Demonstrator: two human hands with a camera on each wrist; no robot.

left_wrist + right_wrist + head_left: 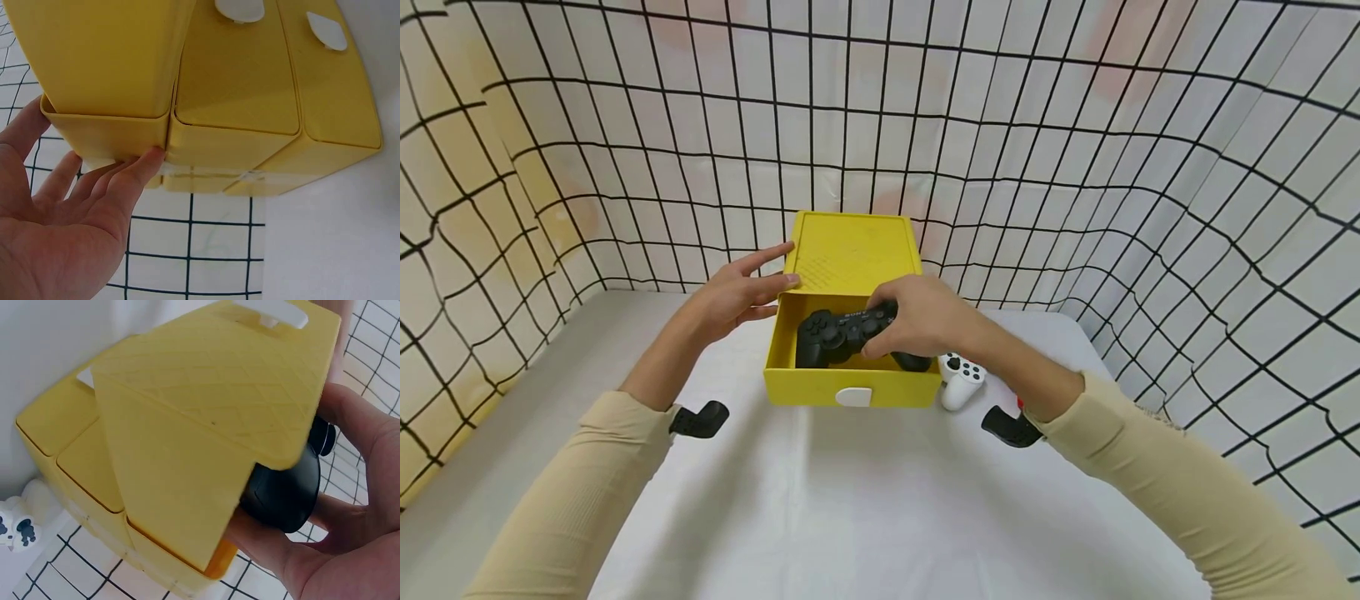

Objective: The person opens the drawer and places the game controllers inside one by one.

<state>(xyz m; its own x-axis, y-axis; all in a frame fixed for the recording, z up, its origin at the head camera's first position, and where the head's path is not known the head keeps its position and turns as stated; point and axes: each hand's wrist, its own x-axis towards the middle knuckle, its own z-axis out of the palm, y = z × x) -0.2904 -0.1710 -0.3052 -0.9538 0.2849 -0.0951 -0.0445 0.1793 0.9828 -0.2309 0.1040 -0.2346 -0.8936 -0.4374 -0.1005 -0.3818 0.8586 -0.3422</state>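
Note:
A yellow drawer point(797, 390) with a white pull tab point(853, 397) stands pulled out from the top of a yellow drawer unit point(857, 250). Inside it lies a black game controller point(831, 333), whose right part my right hand point(921, 317) grips between thumb and fingers. The right wrist view has the same controller point(284, 490) partly hidden behind the drawer. Against the unit's left side rest the spread fingertips of my left hand point(733, 292). Up close, that left hand point(81, 219) touches the casing around the pulled-out drawer point(106, 56).
A white game controller point(962, 379) lies on the white table point(850, 500), just right of the unit. Closed drawers point(237, 75) sit below the pulled-out one. A small red thing shows beside the right forearm. Black wire grid point(865, 108) encloses the back and sides.

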